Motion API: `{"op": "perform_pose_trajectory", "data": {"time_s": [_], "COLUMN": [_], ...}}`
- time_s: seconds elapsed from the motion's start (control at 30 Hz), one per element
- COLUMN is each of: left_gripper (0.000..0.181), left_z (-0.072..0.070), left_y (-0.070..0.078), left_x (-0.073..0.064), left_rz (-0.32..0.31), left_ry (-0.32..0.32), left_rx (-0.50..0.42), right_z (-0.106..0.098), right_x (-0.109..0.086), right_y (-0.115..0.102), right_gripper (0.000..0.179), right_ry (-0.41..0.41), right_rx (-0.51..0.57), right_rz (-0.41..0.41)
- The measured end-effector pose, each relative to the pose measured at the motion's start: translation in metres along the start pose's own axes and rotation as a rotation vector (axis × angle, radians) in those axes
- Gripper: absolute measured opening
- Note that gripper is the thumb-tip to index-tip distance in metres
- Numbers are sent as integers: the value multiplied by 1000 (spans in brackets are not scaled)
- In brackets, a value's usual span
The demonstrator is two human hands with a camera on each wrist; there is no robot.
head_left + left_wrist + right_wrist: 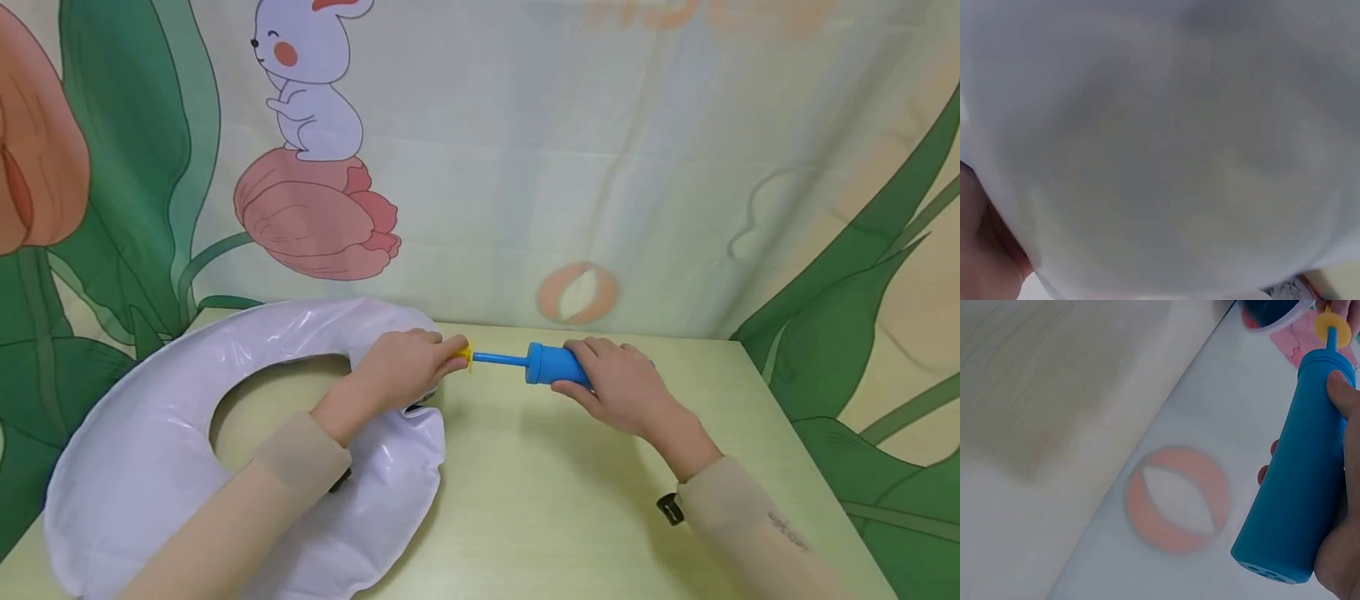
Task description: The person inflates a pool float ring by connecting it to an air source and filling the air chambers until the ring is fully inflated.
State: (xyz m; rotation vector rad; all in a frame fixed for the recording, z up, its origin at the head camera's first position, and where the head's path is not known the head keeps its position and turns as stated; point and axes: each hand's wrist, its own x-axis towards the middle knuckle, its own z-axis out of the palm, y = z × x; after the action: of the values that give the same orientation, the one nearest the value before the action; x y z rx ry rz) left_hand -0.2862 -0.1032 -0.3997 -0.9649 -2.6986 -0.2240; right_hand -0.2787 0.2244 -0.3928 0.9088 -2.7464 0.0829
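My right hand (618,383) is wrapped around the blue barrel of a hand pump (553,364) held sideways over the table. A thin blue rod runs left from the barrel to a small yellow disc-shaped end piece (1333,330). The fingers of my left hand (405,367) pinch that yellow end. Small holes show in the barrel's opposite face in the right wrist view. Beneath my left forearm lies a large whitish inflatable swim ring (142,442), partly filled and wrinkled along its right side. Its pale surface (1166,150) fills most of the left wrist view, blurred.
The ring covers the left part of the pale wood-look table (510,500). Behind the table hangs a printed cloth (480,167) with a rabbit and tulips. A black strap piece (671,508) sticks out by my right cuff.
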Motion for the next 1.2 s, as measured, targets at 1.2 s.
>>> {"op": "perform_pose_trajectory", "data": {"time_s": [1.2], "left_gripper": [18], "left_z": [-6], "left_y": [-15], "left_x": [-5], "left_rz": [4], "left_ry": [-38], "left_rx": [-31], "right_z": [-1], "right_x": [-12], "right_y": [32], "right_gripper": [64], "right_ry": [4], "right_rx": [27], "right_rz": [-25]}}
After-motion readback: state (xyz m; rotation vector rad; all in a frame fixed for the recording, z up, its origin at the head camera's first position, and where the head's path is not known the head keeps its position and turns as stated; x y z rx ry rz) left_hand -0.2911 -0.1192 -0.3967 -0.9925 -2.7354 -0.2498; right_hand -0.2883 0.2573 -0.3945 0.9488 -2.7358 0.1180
